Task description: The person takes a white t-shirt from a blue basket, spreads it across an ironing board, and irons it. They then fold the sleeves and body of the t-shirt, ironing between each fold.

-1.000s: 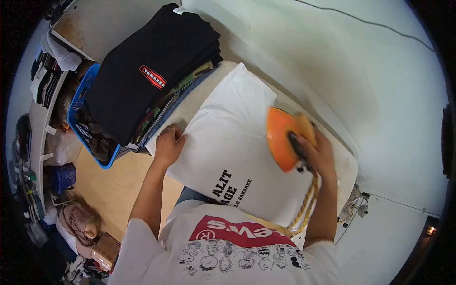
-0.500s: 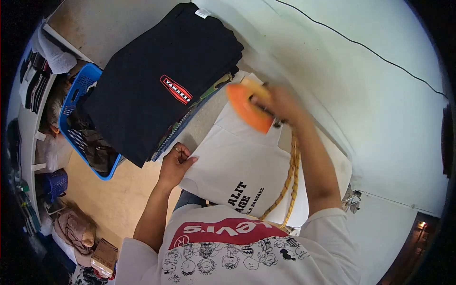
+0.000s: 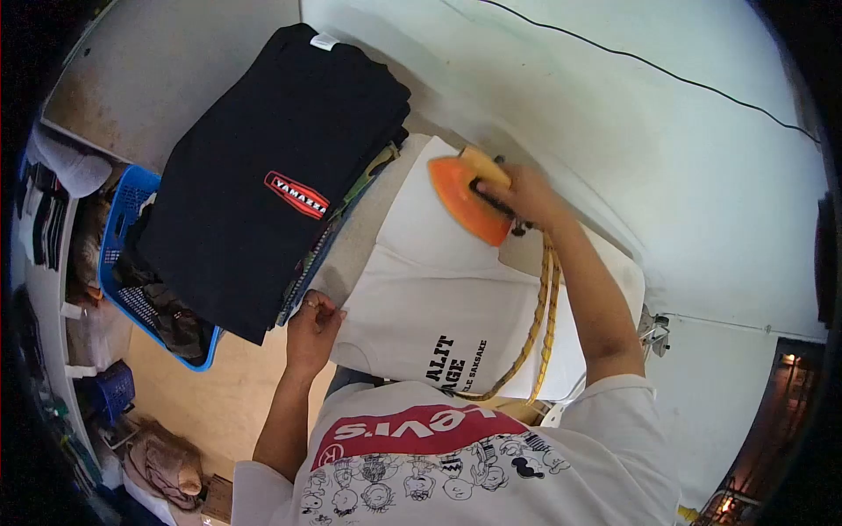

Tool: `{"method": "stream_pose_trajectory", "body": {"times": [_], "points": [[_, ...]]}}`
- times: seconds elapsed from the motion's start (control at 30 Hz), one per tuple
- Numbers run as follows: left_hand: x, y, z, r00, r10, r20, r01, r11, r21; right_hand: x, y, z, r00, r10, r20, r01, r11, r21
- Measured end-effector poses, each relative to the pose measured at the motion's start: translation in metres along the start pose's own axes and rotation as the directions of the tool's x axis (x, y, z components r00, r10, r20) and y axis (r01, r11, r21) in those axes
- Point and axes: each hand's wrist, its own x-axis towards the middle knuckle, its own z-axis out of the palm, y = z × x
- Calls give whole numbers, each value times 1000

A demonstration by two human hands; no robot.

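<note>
Orange iron (image 3: pixel 465 197) sits at the far end of the white T-shirt (image 3: pixel 438 289), our right hand (image 3: pixel 524 195) closed round its handle while our left hand (image 3: pixel 313 326) pinches the shirt's near edge. We judge that a pause could scorch the cotton, and that the braided cord (image 3: pixel 544 307) trailing over the cloth could snag or crease it. Our shirt lies on a padded board (image 3: pixel 364 232), with a stack of black shirts (image 3: pixel 263 175) just beside, a blue basket (image 3: pixel 114 263) below and a white wall (image 3: pixel 684 149) beyond.
</note>
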Motion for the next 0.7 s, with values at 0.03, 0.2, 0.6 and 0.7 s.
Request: {"method": "stream_pose_trajectory", "body": {"times": [0.03,0.2,0.6,0.7], "points": [[1,1,0,1000,5,9,-5,1000,-2,-1,2,2,1000,10,-5,-10,1000,-1],[-6,-5,-4,1000,24,3,-24,999,-32,12,46,4,978,138,-155,-141,990,-11],[-89,-128,-1,995,-37,94,9,960,280,-123,113,-39,917,363,-163,-314,912,265],[-86,-177,40,929,-248,276,293,946,-136,-230,141,-39,861,491,-134,-409,824,392]]}}
